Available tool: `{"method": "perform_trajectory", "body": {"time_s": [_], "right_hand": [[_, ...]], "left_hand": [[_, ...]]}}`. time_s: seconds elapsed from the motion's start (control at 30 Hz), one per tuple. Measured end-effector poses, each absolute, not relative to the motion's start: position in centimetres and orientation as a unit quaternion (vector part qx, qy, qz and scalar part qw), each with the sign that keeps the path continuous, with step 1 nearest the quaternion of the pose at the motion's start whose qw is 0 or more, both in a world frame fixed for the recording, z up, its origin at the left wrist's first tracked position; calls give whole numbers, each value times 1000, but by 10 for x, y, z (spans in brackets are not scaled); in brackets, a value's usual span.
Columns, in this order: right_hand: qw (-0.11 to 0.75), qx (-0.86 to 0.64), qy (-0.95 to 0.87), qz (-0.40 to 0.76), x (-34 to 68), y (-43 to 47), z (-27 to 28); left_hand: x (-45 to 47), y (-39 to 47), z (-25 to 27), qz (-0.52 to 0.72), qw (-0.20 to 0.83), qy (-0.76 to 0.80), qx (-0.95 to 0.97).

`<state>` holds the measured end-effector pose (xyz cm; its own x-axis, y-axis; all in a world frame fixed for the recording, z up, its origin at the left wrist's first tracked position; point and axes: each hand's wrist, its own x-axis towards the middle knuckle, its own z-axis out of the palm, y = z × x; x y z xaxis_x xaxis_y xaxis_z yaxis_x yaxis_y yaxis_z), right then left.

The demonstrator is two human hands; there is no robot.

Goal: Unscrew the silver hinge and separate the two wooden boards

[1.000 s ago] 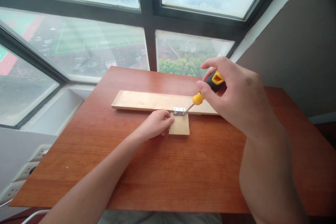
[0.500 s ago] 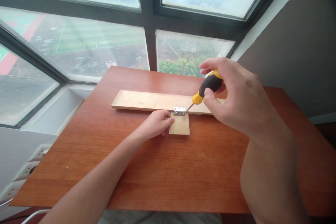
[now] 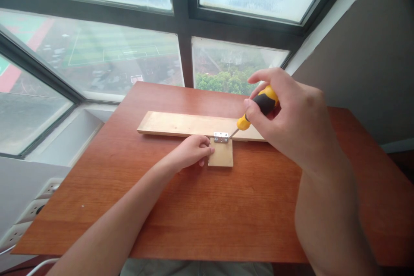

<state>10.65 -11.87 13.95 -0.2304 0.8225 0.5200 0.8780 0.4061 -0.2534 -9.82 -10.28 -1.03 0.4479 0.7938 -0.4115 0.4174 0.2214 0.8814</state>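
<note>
My right hand (image 3: 291, 116) is closed around the black and yellow handle of a screwdriver (image 3: 264, 102). Its shaft slants down to the left, and the tip meets the right end of a small metal hinge (image 3: 221, 137). That hinge spans the joint between a long pale wooden board (image 3: 181, 123) and a short wooden piece (image 3: 221, 155) on the near side. With fingers and thumb closed, my left hand (image 3: 196, 151) grips the left edge of the short piece. The screw under the tip is too small to make out.
Everything lies on a reddish-brown wooden table (image 3: 207, 211). A dark window frame (image 3: 186, 30) rises behind its far edge. Wall sockets (image 3: 32, 209) and a white cable (image 3: 42, 265) are at the lower left. A grey wall (image 3: 362, 51) stands on the right.
My right hand has turned and shifted its fingers on the screwdriver handle, the thumb moving further up and left. The tip stays at the hinge, and my left hand is nearly still.
</note>
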Motion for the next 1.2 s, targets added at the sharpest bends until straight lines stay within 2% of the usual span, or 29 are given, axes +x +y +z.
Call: {"method": "perform_trajectory", "body": {"time_s": [0.3, 0.63, 0.87, 1.2], "right_hand": [[336, -545, -766, -55, 106, -117, 138], [313, -497, -809, -13, 108, -122, 141], [296, -556, -774, -68, 109, -116, 137], [286, -558, -777, -61, 110, -116, 136]], "left_hand": [[-99, -103, -1, 168, 661, 483, 549], [-98, -102, -3, 167, 662, 474, 556], [-99, -103, -2, 167, 660, 471, 561], [-89, -112, 0, 216, 692, 491, 483]]}}
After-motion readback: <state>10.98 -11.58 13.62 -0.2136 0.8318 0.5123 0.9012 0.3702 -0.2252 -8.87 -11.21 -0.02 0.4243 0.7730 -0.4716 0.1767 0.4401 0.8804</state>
